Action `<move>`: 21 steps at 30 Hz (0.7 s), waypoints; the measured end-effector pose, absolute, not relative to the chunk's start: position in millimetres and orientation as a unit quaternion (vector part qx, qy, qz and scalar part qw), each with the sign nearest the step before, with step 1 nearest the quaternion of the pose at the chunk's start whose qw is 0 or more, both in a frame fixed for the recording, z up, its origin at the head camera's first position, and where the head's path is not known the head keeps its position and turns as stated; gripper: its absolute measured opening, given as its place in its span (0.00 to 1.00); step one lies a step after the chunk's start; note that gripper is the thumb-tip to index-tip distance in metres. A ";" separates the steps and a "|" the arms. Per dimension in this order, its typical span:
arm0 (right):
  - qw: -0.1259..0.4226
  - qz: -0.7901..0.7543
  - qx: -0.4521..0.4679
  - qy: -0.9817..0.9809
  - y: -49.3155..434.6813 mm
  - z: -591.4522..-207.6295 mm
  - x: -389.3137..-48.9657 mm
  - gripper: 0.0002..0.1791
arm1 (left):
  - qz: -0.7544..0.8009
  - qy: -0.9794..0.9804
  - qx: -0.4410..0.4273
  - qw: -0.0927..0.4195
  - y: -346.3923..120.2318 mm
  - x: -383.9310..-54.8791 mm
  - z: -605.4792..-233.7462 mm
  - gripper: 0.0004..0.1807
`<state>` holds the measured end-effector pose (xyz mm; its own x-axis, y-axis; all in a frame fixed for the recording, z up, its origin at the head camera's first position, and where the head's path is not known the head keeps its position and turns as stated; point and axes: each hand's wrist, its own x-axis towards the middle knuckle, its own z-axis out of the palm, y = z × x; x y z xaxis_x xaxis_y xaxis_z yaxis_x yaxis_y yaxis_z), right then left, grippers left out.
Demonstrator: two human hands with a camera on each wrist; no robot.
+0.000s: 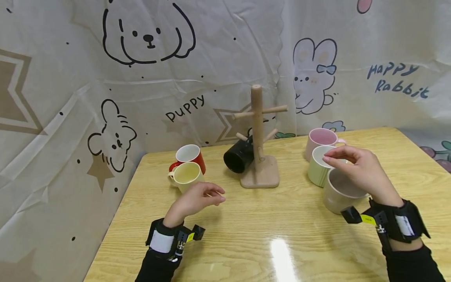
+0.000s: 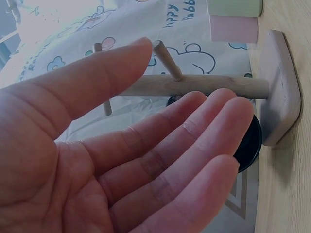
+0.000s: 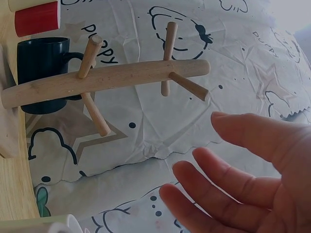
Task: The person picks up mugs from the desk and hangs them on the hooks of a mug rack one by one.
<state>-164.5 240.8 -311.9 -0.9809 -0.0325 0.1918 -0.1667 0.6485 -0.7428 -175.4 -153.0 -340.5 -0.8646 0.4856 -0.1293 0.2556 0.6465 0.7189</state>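
Note:
A wooden mug stand (image 1: 257,129) with several pegs stands upright at the middle of the table. Tilted beside its post, a black mug (image 1: 237,157) has its mouth facing down and left; its handle lies close to a lower peg in the right wrist view. My left hand (image 1: 197,200), fingers relaxed and holding nothing, hovers near the yellow mug (image 1: 186,175), which has the red mug (image 1: 197,157) behind it. Above the grey-beige mug (image 1: 340,194) and the green mug (image 1: 317,172) hovers my right hand (image 1: 364,170), loosely bent, nothing in its fingers.
A pink mug (image 1: 314,145) stands at the back right behind the green one. Behind the wooden table (image 1: 246,227) hangs a printed cloth (image 1: 218,47), which also runs along the left side.

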 end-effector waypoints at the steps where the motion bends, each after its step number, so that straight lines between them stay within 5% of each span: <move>1: 0.080 0.414 0.057 -0.905 241.0 -312.1 -164.7 0.21 | 0.366 0.894 0.208 0.157 -152.9 -175.5 -340.6 0.17; 21: 0.077 0.390 0.069 -0.915 241.2 -313.6 -167.4 0.20 | 0.379 0.887 0.214 0.154 -153.0 -176.7 -340.0 0.17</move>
<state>-167.4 241.2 -313.6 -0.9787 -0.0664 0.1942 -0.1860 0.6869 -0.7025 -176.7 -153.0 -340.0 -0.8603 0.4975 -0.1112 0.2632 0.6204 0.7388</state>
